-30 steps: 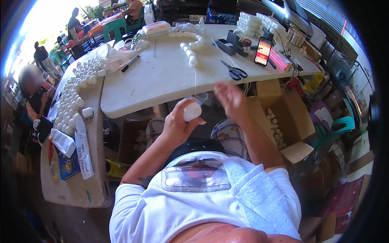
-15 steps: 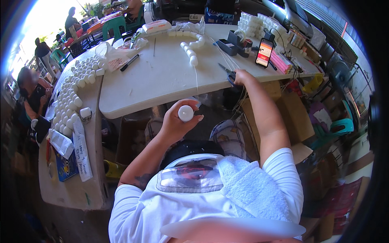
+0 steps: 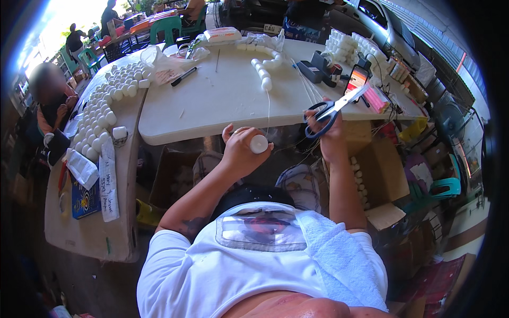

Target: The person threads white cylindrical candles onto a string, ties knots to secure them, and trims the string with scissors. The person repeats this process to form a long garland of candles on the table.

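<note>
In my left hand (image 3: pixel 243 152), off the table's front edge, is a white round-ended cylinder (image 3: pixel 259 143) gripped by curled fingers. A thin white string (image 3: pixel 268 108) runs from it up to a strand of white rounded pieces (image 3: pixel 261 74) lying on the table. My right hand (image 3: pixel 333 139) is closed on scissors (image 3: pixel 324 114) with dark blue handle loops. Their blades (image 3: pixel 352 97) stand apart slightly or overlap, I cannot tell, and point up to the right, across the phone's lower part.
Many white pieces (image 3: pixel 103 114) crowd the left table. A black marker (image 3: pixel 184 77) lies on the white table (image 3: pixel 212 114). Toward the right are a tape dispenser (image 3: pixel 313 69), a lit phone (image 3: pixel 356 79) and pink rods (image 3: pixel 375 99). Below sits an open cardboard box (image 3: pixel 379 164). Another person sits far left.
My right hand has lifted the scissors off the table edge and drawn them back toward me, blades now up. The left hand has turned, still with the white cylinder, and shifted slightly right.
</note>
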Tool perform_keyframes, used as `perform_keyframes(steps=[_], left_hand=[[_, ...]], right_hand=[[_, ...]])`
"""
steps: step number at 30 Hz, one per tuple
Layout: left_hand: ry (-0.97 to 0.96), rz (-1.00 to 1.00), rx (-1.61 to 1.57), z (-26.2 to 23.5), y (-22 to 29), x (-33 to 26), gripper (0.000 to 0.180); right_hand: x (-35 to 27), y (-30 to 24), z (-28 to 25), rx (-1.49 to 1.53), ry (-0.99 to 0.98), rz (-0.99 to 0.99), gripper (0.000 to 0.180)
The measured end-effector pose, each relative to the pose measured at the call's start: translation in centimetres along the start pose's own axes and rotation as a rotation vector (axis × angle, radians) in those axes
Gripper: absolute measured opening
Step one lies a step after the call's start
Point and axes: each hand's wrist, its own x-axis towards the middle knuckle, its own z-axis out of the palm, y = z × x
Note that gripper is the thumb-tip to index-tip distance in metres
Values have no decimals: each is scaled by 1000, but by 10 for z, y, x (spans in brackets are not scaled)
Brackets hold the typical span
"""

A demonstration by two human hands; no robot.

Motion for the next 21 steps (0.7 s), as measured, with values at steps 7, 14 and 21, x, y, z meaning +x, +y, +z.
perform_keyframes(steps=[7, 14, 21], left_hand=[[-25, 13, 85, 0, 6, 3, 26], [13, 126, 156, 0, 8, 0, 23], [26, 96, 165, 1, -1, 2, 21]], right_hand=[[-40, -88, 42, 163, -96, -122, 73], [-60, -69, 72, -127, -424, 4, 60], [-59, -66, 79, -148, -488, -102, 55]])
